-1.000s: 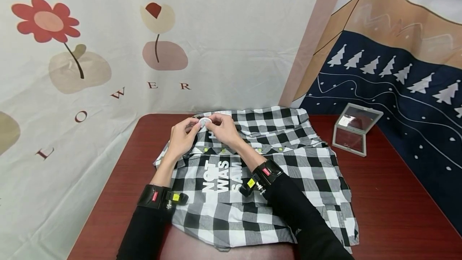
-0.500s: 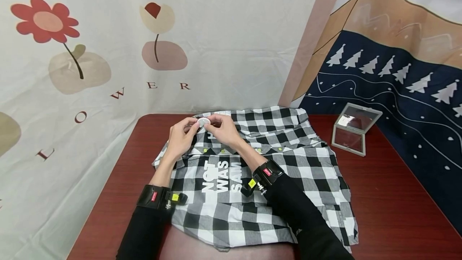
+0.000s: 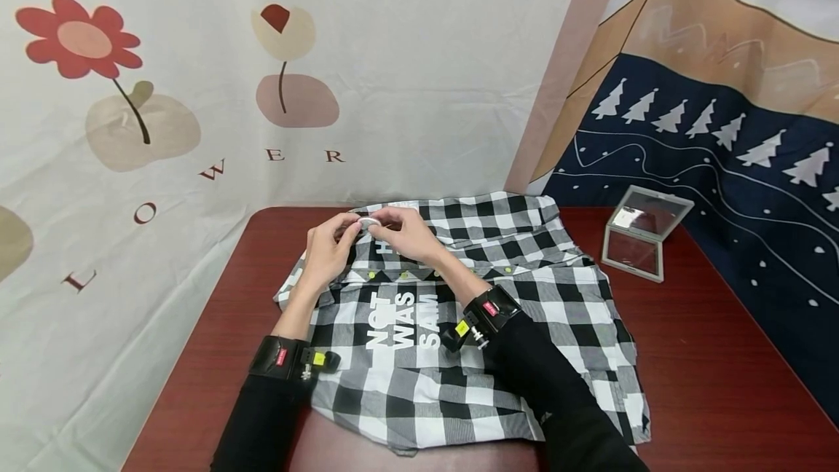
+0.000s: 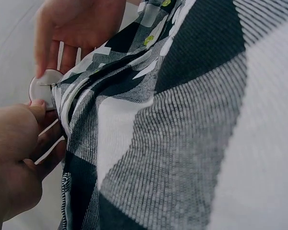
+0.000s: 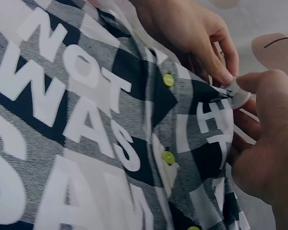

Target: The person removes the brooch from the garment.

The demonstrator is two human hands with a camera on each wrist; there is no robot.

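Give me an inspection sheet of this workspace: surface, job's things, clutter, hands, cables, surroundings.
Surface: dark red wooden table.
Job's things: black-and-white checked shirt spread flat, white lettering and green buttons on it; small round white tag at the shirt's far edge.
Clutter: hinged mirror standing open, to the right of the shirt and apart from it.
Hands: left hand and right hand both pinch the tag; a camera strap on each wrist.
Cables: nothing seen.
Surroundings: flower-print cloth behind; navy cloth with white trees at right.
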